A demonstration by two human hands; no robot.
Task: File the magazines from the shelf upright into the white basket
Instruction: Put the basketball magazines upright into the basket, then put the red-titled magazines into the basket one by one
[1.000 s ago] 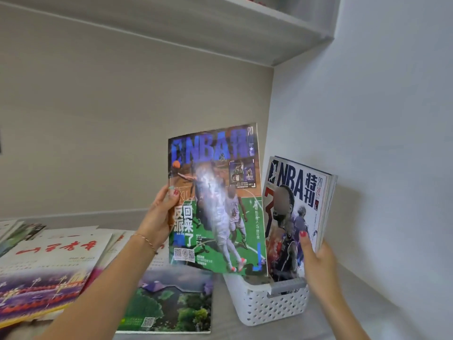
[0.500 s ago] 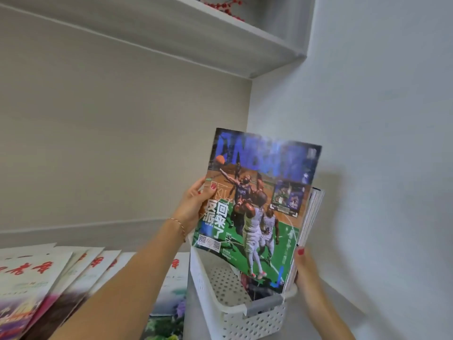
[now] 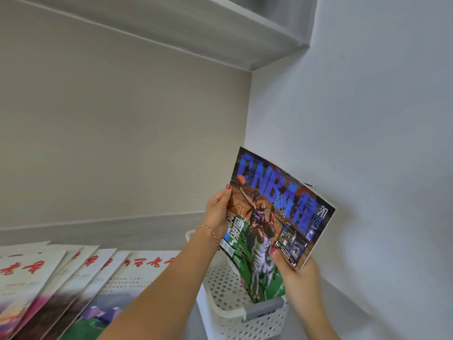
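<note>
Grey shelf corner, NBA magazine (image 3: 277, 217) tilted right, bottom edge inside white basket (image 3: 220, 312), gripped by both hands' fingers (image 3: 226, 192).

Both hands grip tilted NBA magazine (image 3: 279, 217): left hand (image 3: 217, 211), right hand (image 3: 293, 269); lower corner inside white basket (image 3: 228, 312).

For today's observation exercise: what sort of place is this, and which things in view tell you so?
Probably a home shelving nook or closet corner. A shelf board overhead meets plain walls, magazines lie fanned on the lower surface, and a white basket stands in the corner.
</note>
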